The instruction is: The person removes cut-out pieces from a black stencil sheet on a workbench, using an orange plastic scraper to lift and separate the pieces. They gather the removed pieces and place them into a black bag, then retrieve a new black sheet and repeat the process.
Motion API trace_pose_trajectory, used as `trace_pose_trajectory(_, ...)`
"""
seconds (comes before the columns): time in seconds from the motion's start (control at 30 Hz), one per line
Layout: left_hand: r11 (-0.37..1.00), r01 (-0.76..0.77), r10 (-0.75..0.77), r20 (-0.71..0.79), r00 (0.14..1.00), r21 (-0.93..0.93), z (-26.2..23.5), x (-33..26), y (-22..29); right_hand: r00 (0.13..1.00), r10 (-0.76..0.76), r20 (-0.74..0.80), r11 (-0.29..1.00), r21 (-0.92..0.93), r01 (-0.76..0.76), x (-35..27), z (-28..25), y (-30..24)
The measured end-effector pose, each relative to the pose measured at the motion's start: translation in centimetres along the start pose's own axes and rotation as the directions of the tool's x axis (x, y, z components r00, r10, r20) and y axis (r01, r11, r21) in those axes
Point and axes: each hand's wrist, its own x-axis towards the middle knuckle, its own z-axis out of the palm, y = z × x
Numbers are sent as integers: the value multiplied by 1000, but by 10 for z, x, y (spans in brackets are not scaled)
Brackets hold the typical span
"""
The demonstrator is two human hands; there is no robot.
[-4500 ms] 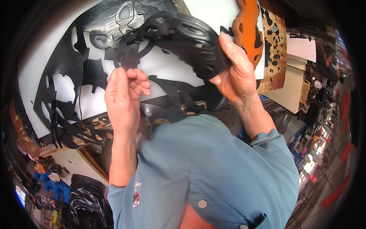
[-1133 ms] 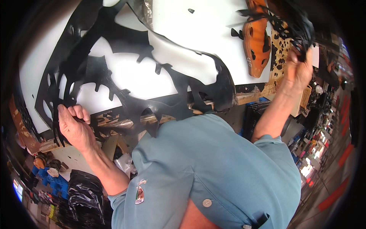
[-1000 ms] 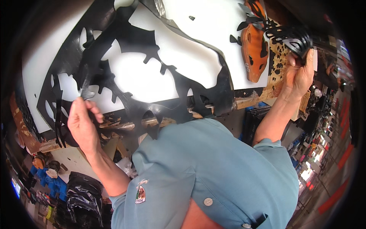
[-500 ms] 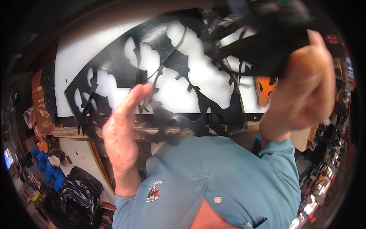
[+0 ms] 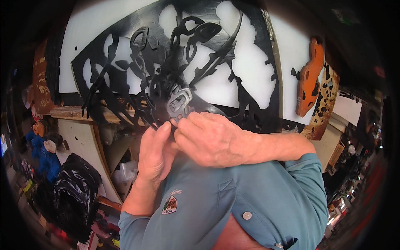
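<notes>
**Both hands together at the low end of a bundle of black cut pieces**

Right hand (image 5: 212,139): knuckles up, fingers curled closed, gripping the lower end of the bundle (image 5: 160,83). Left hand (image 5: 154,152): right beside it, thumb up, thumb tip at the base of the bundle. Its fingers are partly hidden behind the right hand; can't tell if it grips.

Bundle: thin, flexible black loops and strips, tangled, fanning up and away from the hands. One loop close to the right fingertips shines grey in the light.

Behind the bundle: large black sheet (image 5: 271,46) with rounded cutouts, over a white board (image 5: 291,46). White shows through the holes. Near side of the sheet reaches the wooden bench edge (image 5: 71,112).

Further right: orange block (image 5: 310,83) with holes, on the board, small black scraps (image 5: 295,73) just left of it. Past that, a rusty speckled panel (image 5: 327,96).

Lower left, off the bench: black plastic bag (image 5: 79,183).
</notes>
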Motion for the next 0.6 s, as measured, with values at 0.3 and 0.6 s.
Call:
trace_pose_trajectory(0.3, 975, -24, 14, 46, 999, 220, 4, -1, 41, 922, 179, -342, 969, 226, -104, -12, -33, 46)
trace_pose_trajectory(0.6, 864, -63, 64, 16, 998, 499, -15, -4, 85, 701, 491, -518, 871, 294, -393, -24, -6, 110)
